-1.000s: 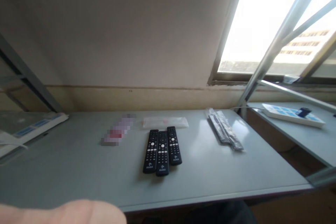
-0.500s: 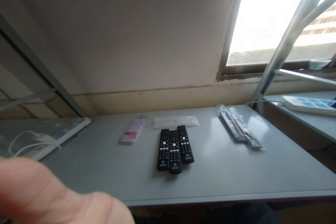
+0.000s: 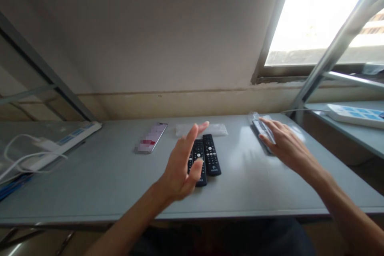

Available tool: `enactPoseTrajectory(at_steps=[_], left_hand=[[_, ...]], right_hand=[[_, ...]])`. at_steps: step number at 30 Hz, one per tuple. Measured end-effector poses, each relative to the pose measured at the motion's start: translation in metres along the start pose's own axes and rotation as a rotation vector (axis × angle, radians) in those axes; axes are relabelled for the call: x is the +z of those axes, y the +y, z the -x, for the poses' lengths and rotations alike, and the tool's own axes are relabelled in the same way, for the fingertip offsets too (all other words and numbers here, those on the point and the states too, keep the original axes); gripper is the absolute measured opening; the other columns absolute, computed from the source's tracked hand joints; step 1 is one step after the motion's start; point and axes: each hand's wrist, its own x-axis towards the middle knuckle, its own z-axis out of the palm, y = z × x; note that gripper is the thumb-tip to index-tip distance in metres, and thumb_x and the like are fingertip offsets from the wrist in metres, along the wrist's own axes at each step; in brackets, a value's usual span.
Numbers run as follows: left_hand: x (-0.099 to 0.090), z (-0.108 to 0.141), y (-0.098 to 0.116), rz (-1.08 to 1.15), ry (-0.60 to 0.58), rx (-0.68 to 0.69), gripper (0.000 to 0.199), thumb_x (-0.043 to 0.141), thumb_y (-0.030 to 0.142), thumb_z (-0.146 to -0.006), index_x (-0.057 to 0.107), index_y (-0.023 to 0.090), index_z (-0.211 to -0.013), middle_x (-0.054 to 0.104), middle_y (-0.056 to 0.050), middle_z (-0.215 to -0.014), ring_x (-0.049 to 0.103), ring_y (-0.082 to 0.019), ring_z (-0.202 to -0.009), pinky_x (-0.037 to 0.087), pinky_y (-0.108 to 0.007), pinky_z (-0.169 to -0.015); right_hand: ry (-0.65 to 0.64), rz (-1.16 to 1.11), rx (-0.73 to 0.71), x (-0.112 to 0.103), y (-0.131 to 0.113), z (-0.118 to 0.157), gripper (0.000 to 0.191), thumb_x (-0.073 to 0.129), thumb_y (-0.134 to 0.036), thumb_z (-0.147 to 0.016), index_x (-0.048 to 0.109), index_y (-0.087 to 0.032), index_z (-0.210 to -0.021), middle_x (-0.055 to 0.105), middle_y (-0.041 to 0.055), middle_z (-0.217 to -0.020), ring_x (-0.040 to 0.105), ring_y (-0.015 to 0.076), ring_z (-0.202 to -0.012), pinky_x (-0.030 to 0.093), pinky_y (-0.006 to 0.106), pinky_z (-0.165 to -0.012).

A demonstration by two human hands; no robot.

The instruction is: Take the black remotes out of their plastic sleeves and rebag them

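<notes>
My left hand [image 3: 180, 168] hovers over three black remote controls [image 3: 213, 162] lying side by side on the desk. Its thumb and fingers are apart with nothing between them, and it hides much of the leftmost remote. At the right, my right hand [image 3: 283, 140] reaches over the remotes in clear plastic sleeves [image 3: 263, 129]. Its fingers are stretched across them, thumb apart; whether it touches the plastic I cannot tell. Behind the bare remotes lies a flat clear plastic bag [image 3: 220, 129].
A phone [image 3: 156, 134] lies left of the remotes on the grey desk [image 3: 120, 180]. Power strips with cables sit at the left [image 3: 72, 140] and on the right-hand surface [image 3: 357, 114]. Metal frame posts rise at both sides, before a wall and window.
My left hand, formerly large in the lower left foreground, is now over the bare remotes. My right hand has come into view above the wrapped ones. The camera view has shifted slightly.
</notes>
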Motion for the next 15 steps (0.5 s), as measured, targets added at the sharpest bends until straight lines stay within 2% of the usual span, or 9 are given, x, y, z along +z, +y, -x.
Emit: enactPoseTrajectory(at_steps=[2, 3, 6, 10, 13, 15], left_hand=[[0.018, -0.006, -0.036, -0.015, -0.067, -0.100, 0.067, 0.039, 0.021, -0.106, 0.016, 0.034, -0.167, 0.047, -0.010, -0.160, 0.050, -0.028, -0.143, 0.044, -0.054, -0.117], [0.024, -0.008, -0.050, -0.015, -0.100, -0.133, 0.066, 0.040, 0.017, -0.104, 0.022, 0.033, -0.165, 0.049, -0.010, -0.159, 0.052, -0.027, -0.141, 0.044, -0.053, -0.117], [0.037, -0.013, -0.077, -0.003, -0.235, -0.148, 0.062, 0.041, 0.008, -0.099, 0.040, 0.029, -0.157, 0.056, -0.009, -0.150, 0.053, -0.024, -0.140, 0.043, -0.047, -0.120], [0.053, -0.017, -0.096, 0.009, -0.393, -0.146, 0.050, 0.044, 0.003, -0.095, 0.061, 0.023, -0.137, 0.064, -0.009, -0.137, 0.061, -0.022, -0.129, 0.048, -0.041, -0.113], [0.065, -0.017, -0.106, -0.011, -0.503, -0.148, 0.039, 0.047, 0.004, -0.093, 0.069, 0.019, -0.121, 0.071, -0.009, -0.124, 0.067, -0.022, -0.116, 0.051, -0.041, -0.106], [0.067, -0.015, -0.109, -0.034, -0.554, -0.138, 0.033, 0.049, 0.006, -0.094, 0.071, 0.018, -0.115, 0.074, -0.008, -0.118, 0.068, -0.023, -0.112, 0.051, -0.041, -0.104]], right_hand=[[-0.158, 0.181, 0.057, 0.024, 0.023, -0.001, 0.041, 0.044, -0.033, -0.103, 0.067, -0.019, -0.134, 0.068, 0.0180, -0.130, 0.064, 0.0360, -0.114, 0.053, 0.050, -0.095], [-0.221, 0.263, 0.094, 0.034, 0.033, -0.001, 0.040, 0.044, -0.031, -0.102, 0.068, -0.018, -0.131, 0.070, 0.0176, -0.124, 0.064, 0.0352, -0.110, 0.053, 0.048, -0.093], [-0.337, 0.431, 0.143, 0.052, 0.050, -0.004, 0.039, 0.043, -0.030, -0.102, 0.069, -0.015, -0.127, 0.071, 0.0194, -0.117, 0.065, 0.0348, -0.104, 0.051, 0.044, -0.085], [-0.368, 0.531, 0.164, 0.057, 0.042, -0.021, 0.036, 0.042, -0.028, -0.101, 0.070, -0.011, -0.118, 0.070, 0.0246, -0.111, 0.065, 0.0384, -0.103, 0.047, 0.047, -0.083], [-0.373, 0.525, 0.197, 0.063, 0.028, -0.039, 0.033, 0.046, -0.027, -0.099, 0.070, -0.010, -0.115, 0.069, 0.0270, -0.113, 0.065, 0.0410, -0.104, 0.047, 0.049, -0.083], [-0.404, 0.483, 0.219, 0.070, 0.021, -0.048, 0.033, 0.047, -0.028, -0.098, 0.071, -0.012, -0.115, 0.068, 0.0264, -0.114, 0.067, 0.0397, -0.100, 0.047, 0.048, -0.081]])
